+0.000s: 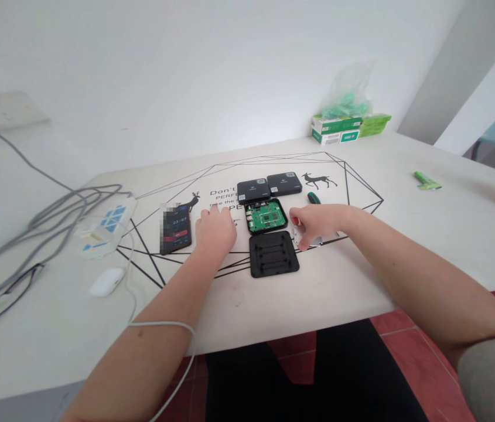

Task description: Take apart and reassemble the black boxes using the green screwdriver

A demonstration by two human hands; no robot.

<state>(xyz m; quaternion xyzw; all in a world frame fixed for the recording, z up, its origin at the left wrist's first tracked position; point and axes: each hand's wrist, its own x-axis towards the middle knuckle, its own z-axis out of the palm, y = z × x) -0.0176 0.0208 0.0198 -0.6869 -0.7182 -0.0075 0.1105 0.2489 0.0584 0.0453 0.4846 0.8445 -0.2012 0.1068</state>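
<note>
My left hand (216,230) rests on the table with curled fingers, between the phone and the open box; whatever is under its fingertips is hidden. My right hand (317,223) reaches in from the right, thumb and forefinger on either side of a thin silvery plate (315,241) that it mostly covers. Left of that hand lies an open black case with a green circuit board (268,216) inside. Nearer to me is the black case cover (274,254), its ribbed inner side up. A dark green handle, perhaps a screwdriver's (313,198), lies just beyond my right hand.
Two closed black boxes (253,190) (284,183) lie behind the board. At left are a phone (177,228), a power strip (109,225), cables (71,225) and a white earphone case (107,282). Cartons (335,129) stand at the back; a green wrapper (427,181) lies right.
</note>
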